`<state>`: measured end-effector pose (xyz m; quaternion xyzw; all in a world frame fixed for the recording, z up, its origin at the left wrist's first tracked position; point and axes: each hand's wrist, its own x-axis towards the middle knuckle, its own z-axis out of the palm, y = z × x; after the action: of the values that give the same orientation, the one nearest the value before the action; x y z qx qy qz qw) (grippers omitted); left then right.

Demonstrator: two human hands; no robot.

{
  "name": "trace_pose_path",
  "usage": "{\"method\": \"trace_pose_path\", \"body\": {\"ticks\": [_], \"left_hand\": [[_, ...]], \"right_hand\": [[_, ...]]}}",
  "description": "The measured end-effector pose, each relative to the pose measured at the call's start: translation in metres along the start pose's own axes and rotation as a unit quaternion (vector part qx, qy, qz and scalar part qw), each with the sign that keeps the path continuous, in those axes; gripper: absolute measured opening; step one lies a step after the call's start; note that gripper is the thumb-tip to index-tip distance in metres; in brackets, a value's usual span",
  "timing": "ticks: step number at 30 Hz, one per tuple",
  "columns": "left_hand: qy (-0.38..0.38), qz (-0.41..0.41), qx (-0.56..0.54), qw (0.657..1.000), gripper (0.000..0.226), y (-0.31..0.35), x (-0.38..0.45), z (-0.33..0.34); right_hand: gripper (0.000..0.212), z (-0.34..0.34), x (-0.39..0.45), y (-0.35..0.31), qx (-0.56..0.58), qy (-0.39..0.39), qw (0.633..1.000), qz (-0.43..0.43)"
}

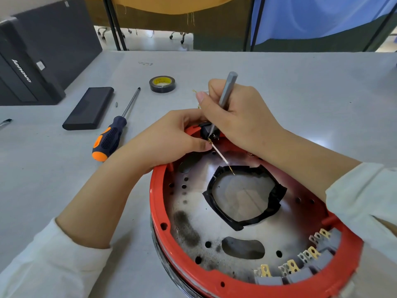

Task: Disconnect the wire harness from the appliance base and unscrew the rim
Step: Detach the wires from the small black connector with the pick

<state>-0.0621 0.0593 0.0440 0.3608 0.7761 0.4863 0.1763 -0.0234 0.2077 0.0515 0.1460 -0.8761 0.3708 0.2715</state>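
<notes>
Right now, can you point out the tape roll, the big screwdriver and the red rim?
tape roll [162, 83], head view, on its yellow inner label.
big screwdriver [109, 138], head view, on its blue and orange handle.
red rim [155, 203], head view, on its left edge.

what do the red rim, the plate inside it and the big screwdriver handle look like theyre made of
Red rim: probably moulded plastic, glossy, with moulded screw holes.
Inner plate: looks like bare sheet metal, dull silvery sheen, punched holes, dark sooty smudges.
Screwdriver handle: seemingly hard orange plastic with a dark, textured rubbery grip.
</notes>
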Motion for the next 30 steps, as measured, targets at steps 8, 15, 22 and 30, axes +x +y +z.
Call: {"method": "trace_pose_path", "body": {"ticks": [8, 15, 22, 30], "left_hand": [[0.003, 0.006, 0.004, 1.000, 0.042, 0.000, 0.000, 0.000], [0.005, 0.010, 0.000, 1.000, 0.040, 0.000, -0.001, 0.000], [0.007, 0.007, -0.006, 1.000, 0.041, -0.001, -0.001, 0.001], [0.007, -0.004, -0.006, 1.000, 0.039, -0.002, 0.000, 0.000]], "right_hand": [[0.042, 0.001, -0.003, 0.001, 0.000, -0.002, 1.000, -0.018], [0.040, 0.003, -0.004, -0.001, -0.009, -0.006, 1.000, -0.024], [0.042, 0.006, 0.000, -0.001, -0.005, -0.007, 1.000, 0.014], [0.044, 0.006, 0.010, 0.001, 0.002, -0.037, 0.997, 0.062]]}}
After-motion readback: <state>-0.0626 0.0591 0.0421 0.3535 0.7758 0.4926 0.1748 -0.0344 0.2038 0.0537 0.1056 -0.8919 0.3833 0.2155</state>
